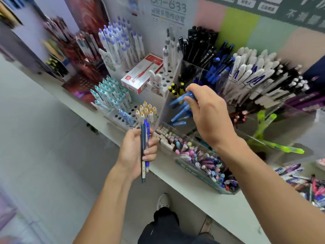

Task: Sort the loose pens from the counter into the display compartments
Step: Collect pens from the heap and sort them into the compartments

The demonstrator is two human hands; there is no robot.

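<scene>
Here the left hand grips a few pens just before the counter; the right hand pinches a blue pen above it.

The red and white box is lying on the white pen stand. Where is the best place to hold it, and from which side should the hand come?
Grip the red and white box across its two long sides near the middle, coming from above. It lies flat and tilted on the white stand, top face exposed, while the blue-capped pens behind and the bunny figure in front likely block those approaches.
</scene>
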